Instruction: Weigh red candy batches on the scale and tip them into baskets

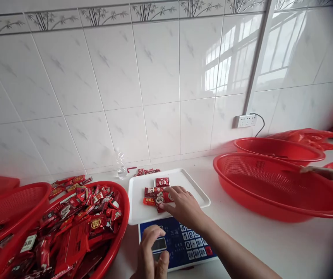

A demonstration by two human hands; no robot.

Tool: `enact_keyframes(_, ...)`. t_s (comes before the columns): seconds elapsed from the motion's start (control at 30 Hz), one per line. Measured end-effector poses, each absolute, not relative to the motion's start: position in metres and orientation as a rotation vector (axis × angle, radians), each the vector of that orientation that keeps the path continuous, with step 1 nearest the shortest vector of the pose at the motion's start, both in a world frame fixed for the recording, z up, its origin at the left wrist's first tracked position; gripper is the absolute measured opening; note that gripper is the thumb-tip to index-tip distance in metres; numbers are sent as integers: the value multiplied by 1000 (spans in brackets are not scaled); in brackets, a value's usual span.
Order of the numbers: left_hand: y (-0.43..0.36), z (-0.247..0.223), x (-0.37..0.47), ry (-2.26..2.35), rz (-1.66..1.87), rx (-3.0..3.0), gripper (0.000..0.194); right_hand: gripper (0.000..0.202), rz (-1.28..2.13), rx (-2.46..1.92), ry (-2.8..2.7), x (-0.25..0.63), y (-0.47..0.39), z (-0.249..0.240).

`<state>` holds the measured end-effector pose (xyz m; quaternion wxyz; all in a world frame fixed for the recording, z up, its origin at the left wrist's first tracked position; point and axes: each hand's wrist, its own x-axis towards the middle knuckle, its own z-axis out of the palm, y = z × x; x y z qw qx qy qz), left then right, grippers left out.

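Several red snack packets (159, 197) lie on the white tray (192, 185) of a scale. My right hand (181, 201) reaches over the tray from the right, its fingers at the packets' right edge; whether it grips one is hard to see. In front of the tray, my left hand (152, 252) hovers over the left part of the blue scale panel (174, 244), partly covering its display. Its thumb and forefinger are apart with nothing between them. To the left stands a red basket (122, 221) full of red packets.
An empty-looking red basket (242, 190) stands at the right, and another person's hand (314, 170) touches its rim. Behind it is a second red basket (271, 145). A clear bottle (121, 166) stands by the wall; more red baskets (12, 205) are at far left.
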<state>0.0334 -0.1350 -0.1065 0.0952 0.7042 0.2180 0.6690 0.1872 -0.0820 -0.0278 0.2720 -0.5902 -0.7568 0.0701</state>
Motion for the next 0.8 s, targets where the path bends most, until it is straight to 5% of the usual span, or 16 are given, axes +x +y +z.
enact_keyframes(0.47, -143, -105, 35, 706, 1844, 1905, 37, 46, 305, -1535, -2015, 196, -59, -24)
enact_keyframes(0.8, -147, -102, 29, 814, 1792, 1959, 32, 36, -4, -1606, -1794, 247, -47, -12)
